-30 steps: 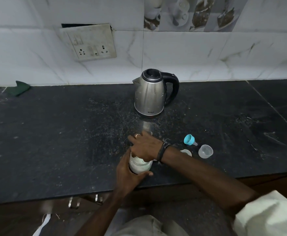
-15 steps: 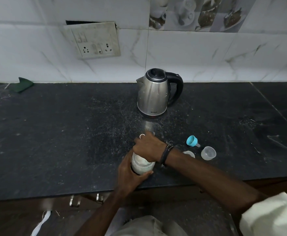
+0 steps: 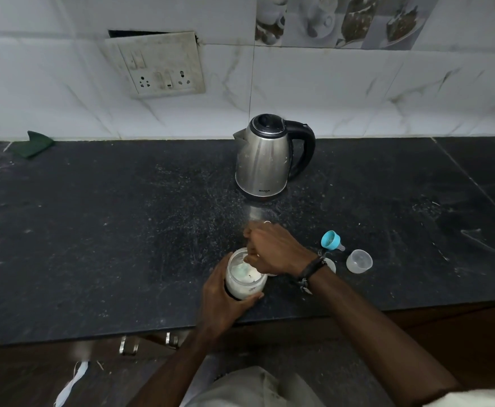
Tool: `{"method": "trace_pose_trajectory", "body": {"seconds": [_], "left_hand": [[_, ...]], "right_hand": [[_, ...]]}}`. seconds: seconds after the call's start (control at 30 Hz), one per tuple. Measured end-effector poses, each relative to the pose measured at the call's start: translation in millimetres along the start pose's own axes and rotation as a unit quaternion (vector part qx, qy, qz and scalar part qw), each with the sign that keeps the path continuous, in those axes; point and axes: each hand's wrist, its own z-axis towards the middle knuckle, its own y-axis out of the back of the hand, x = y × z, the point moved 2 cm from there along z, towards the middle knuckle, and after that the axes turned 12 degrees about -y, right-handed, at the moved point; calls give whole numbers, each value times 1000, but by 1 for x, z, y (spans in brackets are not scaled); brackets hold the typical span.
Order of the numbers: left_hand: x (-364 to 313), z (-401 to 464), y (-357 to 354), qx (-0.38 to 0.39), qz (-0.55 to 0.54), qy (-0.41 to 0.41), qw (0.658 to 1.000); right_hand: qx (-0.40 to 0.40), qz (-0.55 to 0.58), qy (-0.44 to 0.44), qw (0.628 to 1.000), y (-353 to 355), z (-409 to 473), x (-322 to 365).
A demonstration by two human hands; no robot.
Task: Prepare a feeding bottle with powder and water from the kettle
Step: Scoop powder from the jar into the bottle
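My left hand (image 3: 225,301) grips a clear jar of white powder (image 3: 244,279) near the counter's front edge. The jar's mouth is open, and a pale blue scoop-like shape lies in the powder. My right hand (image 3: 275,249) hovers over the jar's right rim with its fingers curled downward. It seems to hold the jar's lid, which is mostly hidden under the palm. The steel kettle (image 3: 265,158) stands behind, lid closed, with its black handle to the right. A blue-ringed bottle teat (image 3: 331,240) and a clear cap (image 3: 359,261) lie to the right.
A white round piece (image 3: 331,264) peeks out behind my right wrist. The black counter (image 3: 93,230) is dusted with powder. A green cloth (image 3: 35,143) lies at the back left, and a switch-and-socket plate (image 3: 158,64) hangs on the tiled wall.
My right hand, which covered and gripped the jar's top, has shifted right and up, so the jar's mouth and the powder now show. My left hand keeps its grip on the jar.
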Motion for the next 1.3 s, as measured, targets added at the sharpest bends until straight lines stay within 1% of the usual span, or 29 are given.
{"method": "trace_pose_trajectory", "body": {"seconds": [0.1,0.2,0.3,0.47,0.63,0.83,1.03,1.3], "left_hand": [[3,-1,0,1,-3,9,1000],[0,0,1,6,-6,9,1000],[-3,0,1,5,-13,7,1000],[-8,0,2,1,-11,2,1000],[-2,-1,1,8,-7,12,1000],[2,0,1,8,13,8,1000],[-2,0,0,7,12,-9,1000],[-1,0,1,11,13,-14,1000]], "right_hand": [[-20,-2,-3,1000,-7,-1,3],[-18,5,-13,1000,-16,-1,5],[0,26,-29,999,-24,0,5],[50,98,-54,993,-30,-2,4],[79,159,-60,982,-24,-7,-3],[87,250,-66,962,-5,-13,-19],[88,305,-82,945,1,-19,-33],[61,352,-93,930,2,-21,-49]]}}
